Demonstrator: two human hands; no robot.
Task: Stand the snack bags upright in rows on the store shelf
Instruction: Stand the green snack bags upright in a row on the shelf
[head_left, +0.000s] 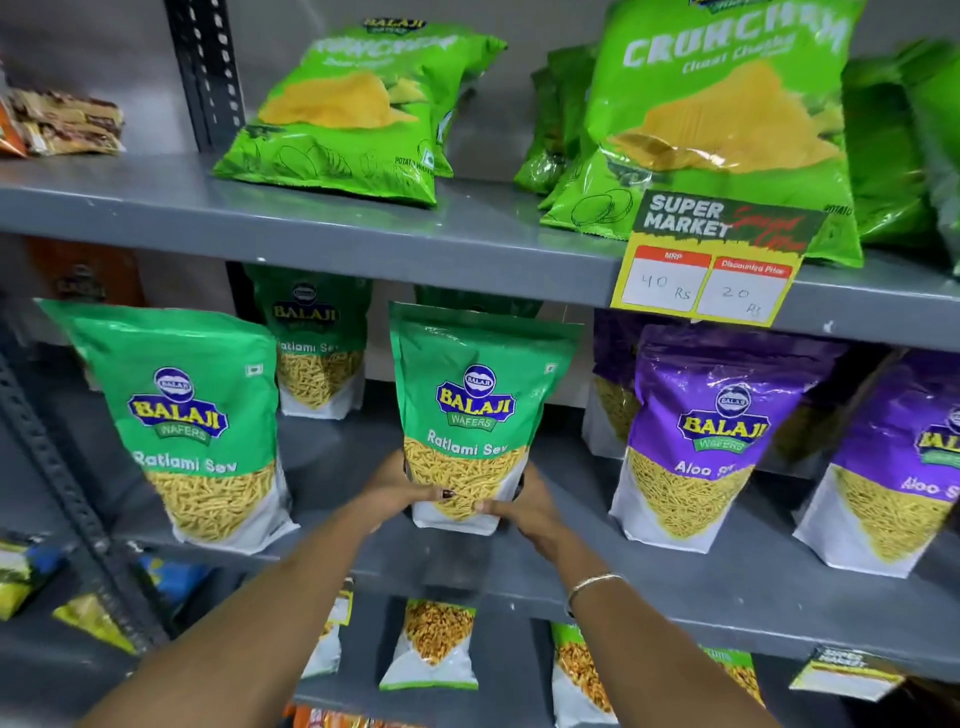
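Note:
A green Ratlami Sev bag (470, 395) stands upright at the front middle of the grey middle shelf (649, 587). My left hand (402, 486) grips its lower left side and my right hand (524, 504) grips its lower right corner. Another green Ratlami Sev bag (192, 415) stands upright at the front left, and a third green bag (317, 343) stands further back between them. Two purple Aloo Sev bags (696, 431) (904, 467) stand upright to the right, with more purple bags partly hidden behind them.
The upper shelf (363, 228) carries light green Crunchem chip bags (353, 109) (722, 119) and a yellow price tag (711, 260) hanging over its edge. Small snack packs (436, 644) stand on the lower shelf. A perforated steel upright (67, 488) runs down the left.

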